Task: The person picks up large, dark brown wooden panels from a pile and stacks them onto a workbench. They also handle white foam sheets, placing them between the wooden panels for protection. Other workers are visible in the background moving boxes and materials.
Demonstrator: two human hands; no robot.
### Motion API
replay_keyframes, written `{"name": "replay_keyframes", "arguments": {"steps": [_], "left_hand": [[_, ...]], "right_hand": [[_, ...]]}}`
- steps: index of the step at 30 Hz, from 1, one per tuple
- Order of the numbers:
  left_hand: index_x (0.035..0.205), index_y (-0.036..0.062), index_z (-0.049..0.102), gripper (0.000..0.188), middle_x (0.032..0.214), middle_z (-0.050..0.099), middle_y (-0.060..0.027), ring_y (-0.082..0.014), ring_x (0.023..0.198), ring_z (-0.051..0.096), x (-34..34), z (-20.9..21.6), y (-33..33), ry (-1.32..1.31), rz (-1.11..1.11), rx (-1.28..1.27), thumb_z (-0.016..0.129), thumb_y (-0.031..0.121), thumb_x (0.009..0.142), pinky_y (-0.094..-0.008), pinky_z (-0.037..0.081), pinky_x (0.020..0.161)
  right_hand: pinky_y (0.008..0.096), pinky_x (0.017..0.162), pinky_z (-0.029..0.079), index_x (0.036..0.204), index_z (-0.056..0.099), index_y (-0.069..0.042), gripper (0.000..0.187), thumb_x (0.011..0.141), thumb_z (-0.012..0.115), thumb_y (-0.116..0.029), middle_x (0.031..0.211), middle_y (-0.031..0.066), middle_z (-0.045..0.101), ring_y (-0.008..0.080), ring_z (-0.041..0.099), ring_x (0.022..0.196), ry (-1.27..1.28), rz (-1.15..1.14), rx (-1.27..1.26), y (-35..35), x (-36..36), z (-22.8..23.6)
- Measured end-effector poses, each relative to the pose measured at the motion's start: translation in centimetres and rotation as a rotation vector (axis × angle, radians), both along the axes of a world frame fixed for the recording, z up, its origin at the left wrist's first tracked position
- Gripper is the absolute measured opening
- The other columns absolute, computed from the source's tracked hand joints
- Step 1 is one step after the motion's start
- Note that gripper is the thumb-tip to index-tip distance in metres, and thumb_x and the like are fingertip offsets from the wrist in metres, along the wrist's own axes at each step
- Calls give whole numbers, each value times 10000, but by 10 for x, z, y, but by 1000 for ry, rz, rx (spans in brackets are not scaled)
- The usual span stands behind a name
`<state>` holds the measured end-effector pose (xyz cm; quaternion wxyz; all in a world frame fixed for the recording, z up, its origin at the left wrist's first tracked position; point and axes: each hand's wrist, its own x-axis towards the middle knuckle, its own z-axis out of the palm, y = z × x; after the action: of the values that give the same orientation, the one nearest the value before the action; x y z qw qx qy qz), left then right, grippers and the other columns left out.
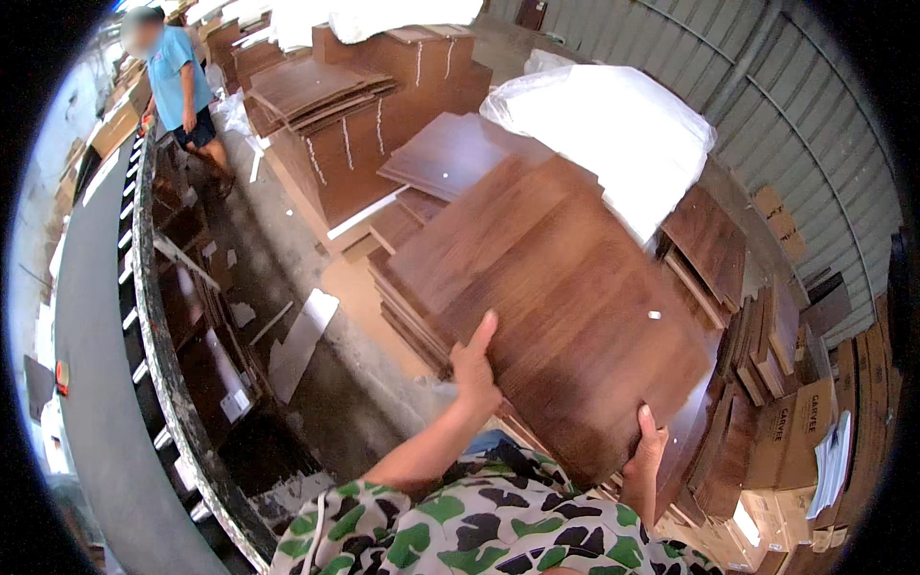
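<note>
A large brown wood-grain panel [565, 297] is tilted in front of me, held along its near side by both hands. My left hand [474, 372] grips its left edge, thumb up on the face and fingers mostly hidden beneath. Toward the near right corner, my right hand [647, 448] has its thumb on the panel's edge, with its other fingers partly hidden. A small white piece [655, 314] lies on the panel's face. Below its left edge shows a stack of similar brown panels [414, 321].
Tall panel stacks [355, 158] stand beyond, beside a white-wrapped pile [613, 129]. A conveyor belt [96, 335] runs along the left; a person in a blue shirt [182, 81] is near its far end. Cardboard boxes [788, 436] sit at right. Scraps [305, 345] litter the floor.
</note>
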<state>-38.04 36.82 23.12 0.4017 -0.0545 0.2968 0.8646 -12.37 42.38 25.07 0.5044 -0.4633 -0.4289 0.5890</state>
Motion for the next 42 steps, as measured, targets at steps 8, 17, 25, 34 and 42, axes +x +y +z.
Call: {"name": "replay_keyframes", "arguments": {"steps": [8, 17, 25, 34, 42], "left_hand": [[1232, 30, 415, 502, 1206, 490, -99, -255, 1092, 498, -98, -21, 17, -46, -5, -98, 640, 223, 827, -418, 446, 894], [1044, -28, 459, 276, 959, 575, -120, -250, 841, 588, -257, -54, 135, 170, -253, -337, 599, 35, 814, -408, 495, 736], [787, -2, 604, 307, 652, 626, -103, -163, 598, 609, -352, -17, 173, 930, -791, -965, 679, 295, 794, -314, 501, 527], [1284, -97, 331, 1030, 1211, 492, -248, -321, 1125, 498, -560, -82, 272, 1251, -572, -1044, 746, 560, 607, -374, 392, 949], [1231, -91, 391, 861, 1187, 511, -220, -296, 1083, 526, -548, -87, 334, 672, -1018, -690, 783, 411, 650, -403, 458, 870]], "right_hand": [[387, 892, 427, 1196, 434, 113, 753, 687, 748, -345, 1166, 204, 524, 289, 527, 1057, -468, -26, -184, 104, -110, -16], [382, 808, 475, 1120, 481, 100, 586, 739, 727, -271, 1067, 169, 577, 267, 585, 933, -33, 228, -269, 250, -240, -44], [388, 756, 489, 1056, 538, 100, 564, 709, 754, -287, 987, 173, 611, 261, 602, 879, -245, 239, -242, 335, -268, -54], [390, 829, 459, 1135, 477, 117, 864, 648, 715, -556, 1061, 253, 566, 335, 567, 987, -1172, 114, -65, 377, -284, -74], [411, 929, 381, 1193, 457, 90, 791, 645, 772, -386, 1182, 213, 505, 296, 468, 1137, -763, -15, -343, 370, -316, -52]]}}
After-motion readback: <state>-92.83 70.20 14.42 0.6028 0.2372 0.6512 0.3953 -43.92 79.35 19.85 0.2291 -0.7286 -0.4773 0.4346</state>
